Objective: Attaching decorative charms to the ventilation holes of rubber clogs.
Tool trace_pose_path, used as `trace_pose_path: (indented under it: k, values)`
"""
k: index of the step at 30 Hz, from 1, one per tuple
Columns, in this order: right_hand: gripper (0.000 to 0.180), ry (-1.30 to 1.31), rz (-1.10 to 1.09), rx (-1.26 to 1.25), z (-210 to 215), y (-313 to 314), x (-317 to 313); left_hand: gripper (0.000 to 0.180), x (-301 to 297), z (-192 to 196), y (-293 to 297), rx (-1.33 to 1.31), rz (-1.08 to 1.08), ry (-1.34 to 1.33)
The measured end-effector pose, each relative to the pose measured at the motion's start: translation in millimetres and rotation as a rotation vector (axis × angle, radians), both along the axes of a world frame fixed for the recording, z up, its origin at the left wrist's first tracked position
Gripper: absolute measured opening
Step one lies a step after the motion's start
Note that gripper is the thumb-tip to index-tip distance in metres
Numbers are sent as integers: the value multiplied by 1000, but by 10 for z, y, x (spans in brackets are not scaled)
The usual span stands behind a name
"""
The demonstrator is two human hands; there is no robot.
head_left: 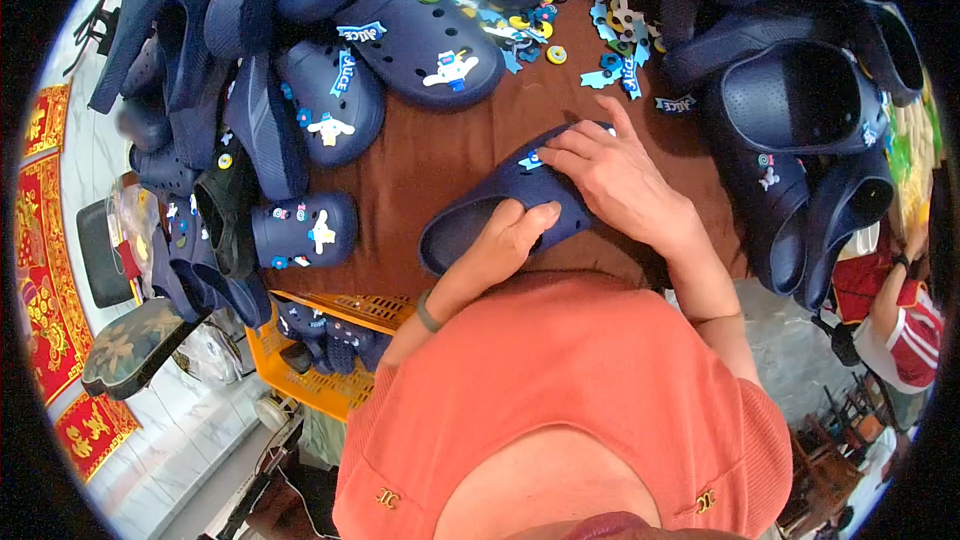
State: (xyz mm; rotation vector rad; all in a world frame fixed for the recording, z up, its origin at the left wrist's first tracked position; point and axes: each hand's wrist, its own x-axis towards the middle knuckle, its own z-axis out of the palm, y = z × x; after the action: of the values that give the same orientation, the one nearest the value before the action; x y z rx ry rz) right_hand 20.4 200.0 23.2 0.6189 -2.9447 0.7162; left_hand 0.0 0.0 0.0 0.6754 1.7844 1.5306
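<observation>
A navy clog [455, 225] lies tilted on the brown cloth in front of me, its heel opening toward my left. My left hand [510, 235] grips it at the opening, fingers inside the shoe and thumb over the upper's edge. Across the toe bends my right hand [615, 180], its fingertips pressed on the perforated upper while one finger lifts away. A small blue and white shoe charm [532, 158] shows at those fingertips; part of the upper is hidden beneath the hand. Farther off lie loose colourful charms [530, 30] and another charm pile [622, 40].
Decorated navy clogs [425, 40] are heaped at the left and far side. More plain and decorated clogs [790, 95] are stacked at the right. An orange plastic basket [320, 395] holding clogs stands below the table's left edge. Another person's arm [890, 300] shows at far right.
</observation>
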Motion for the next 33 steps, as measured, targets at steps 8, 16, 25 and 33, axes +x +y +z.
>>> trace_pose_path:
  k: [8,16,25,33]
  values:
    - [22,28,-27,-113,-151,55,-119,36,-28,24,-41,-73,-87,-52]
    - [13,36,-33,-141,-132,65,-43,41,18,128,64,-24,57,-403]
    - [31,-60,-186,-156,-150,-49,-50,49,2,40,56,-40,-32,-381]
    - [29,71,-192,-115,-177,-112,1,47,-24,8,32,-68,-64,-345]
